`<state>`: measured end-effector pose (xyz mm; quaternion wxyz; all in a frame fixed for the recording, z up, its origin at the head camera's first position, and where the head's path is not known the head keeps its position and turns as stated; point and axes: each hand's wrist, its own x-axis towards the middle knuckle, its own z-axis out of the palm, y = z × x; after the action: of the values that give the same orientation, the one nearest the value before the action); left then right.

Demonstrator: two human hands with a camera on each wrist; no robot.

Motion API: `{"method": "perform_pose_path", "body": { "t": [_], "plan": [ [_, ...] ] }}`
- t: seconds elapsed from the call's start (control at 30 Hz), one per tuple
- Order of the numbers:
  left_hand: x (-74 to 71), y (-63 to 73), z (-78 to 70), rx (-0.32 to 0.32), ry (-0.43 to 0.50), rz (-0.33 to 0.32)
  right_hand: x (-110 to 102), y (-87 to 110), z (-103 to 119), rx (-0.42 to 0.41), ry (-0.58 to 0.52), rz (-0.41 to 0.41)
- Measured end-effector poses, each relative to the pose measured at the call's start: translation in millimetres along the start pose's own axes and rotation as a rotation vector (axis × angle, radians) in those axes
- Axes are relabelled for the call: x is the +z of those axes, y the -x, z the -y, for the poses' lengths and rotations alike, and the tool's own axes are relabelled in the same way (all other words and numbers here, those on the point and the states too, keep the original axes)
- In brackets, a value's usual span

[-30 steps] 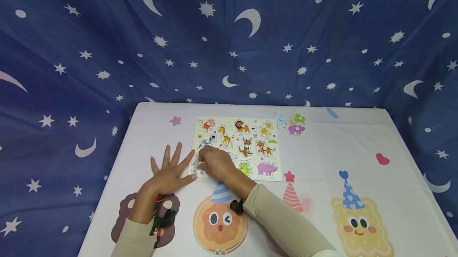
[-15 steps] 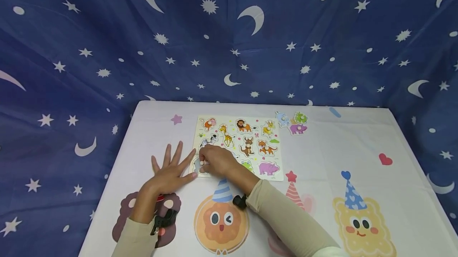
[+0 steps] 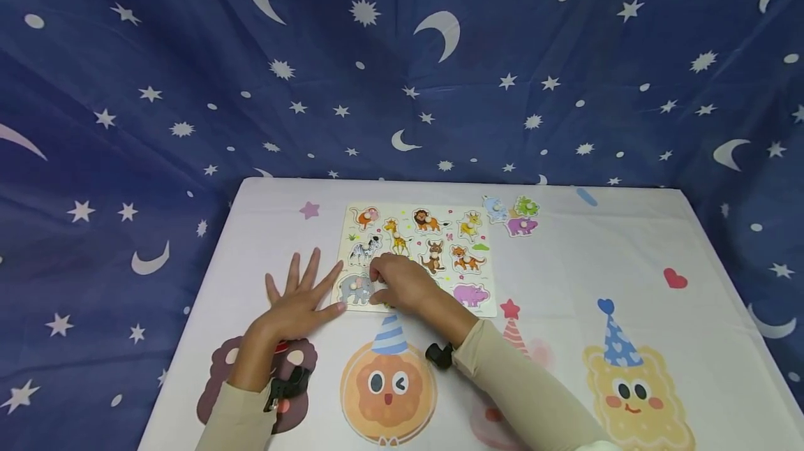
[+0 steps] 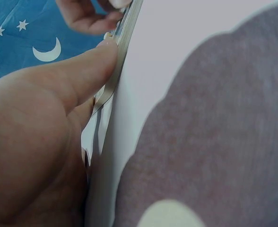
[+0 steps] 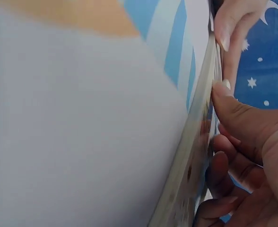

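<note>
A wooden animal peg puzzle board (image 3: pixel 411 275) lies flat on the table. My left hand (image 3: pixel 300 308) lies with fingers spread at its left edge; in the left wrist view the thumb (image 4: pixel 94 64) touches the board's side. The grey elephant piece (image 3: pixel 352 288), with its pale knob showing, sits in the lower left corner of the board. Just right of it is my right hand (image 3: pixel 408 283), thumb and index finger apart and nothing seen between them. This hand hides part of the bottom row. In the right wrist view its thumb (image 5: pixel 236 111) is close to the board's edge.
Beyond the board's upper right corner lie three loose knobbed pieces: a blue animal (image 3: pixel 495 209), a green frog (image 3: pixel 527 206) and a purple hippo (image 3: pixel 523 227). On the board, the hippo place (image 3: pixel 470 295) shows no knob. A printed cloth (image 3: pixel 597 248) covers the table.
My right hand has moved slightly right, off the elephant piece, which now shows with its knob. The left hand has stayed in place.
</note>
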<state>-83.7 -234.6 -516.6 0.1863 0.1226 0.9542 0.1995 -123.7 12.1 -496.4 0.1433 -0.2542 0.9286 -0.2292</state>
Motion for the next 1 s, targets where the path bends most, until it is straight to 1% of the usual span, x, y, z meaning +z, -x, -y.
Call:
{"method": "perform_pose_path", "body": {
  "t": [0.13,0.23,0.37,0.47,0.6,0.77,1.0],
  "plan": [
    [-1.0,0.5,0.5,-0.005,0.002,0.001,-8.8,12.8,-12.1,0.014,-0.062,-0.04],
    [-1.6,0.8,0.4,-0.006,0.005,-0.002,-17.9,22.6,-25.9,0.035,-0.126,-0.074],
    [-0.9,1.7,1.3,-0.007,0.006,-0.014,-28.2,34.4,-50.7,0.091,-0.198,-0.136],
    [0.4,2.5,1.7,0.001,0.027,-0.023,-34.6,43.5,-70.7,0.112,-0.25,-0.19],
    [1.8,3.2,1.2,0.011,0.038,-0.023,-45.9,55.7,-92.7,0.142,-0.293,-0.267],
    [0.0,2.4,-1.1,0.009,0.018,-0.008,-62.9,67.1,-112.9,0.223,-0.306,-0.341],
    [-1.4,2.3,-2.4,0.01,0.015,-0.005,-80.5,74.8,-134.4,0.274,-0.263,-0.437]
  ]
}}
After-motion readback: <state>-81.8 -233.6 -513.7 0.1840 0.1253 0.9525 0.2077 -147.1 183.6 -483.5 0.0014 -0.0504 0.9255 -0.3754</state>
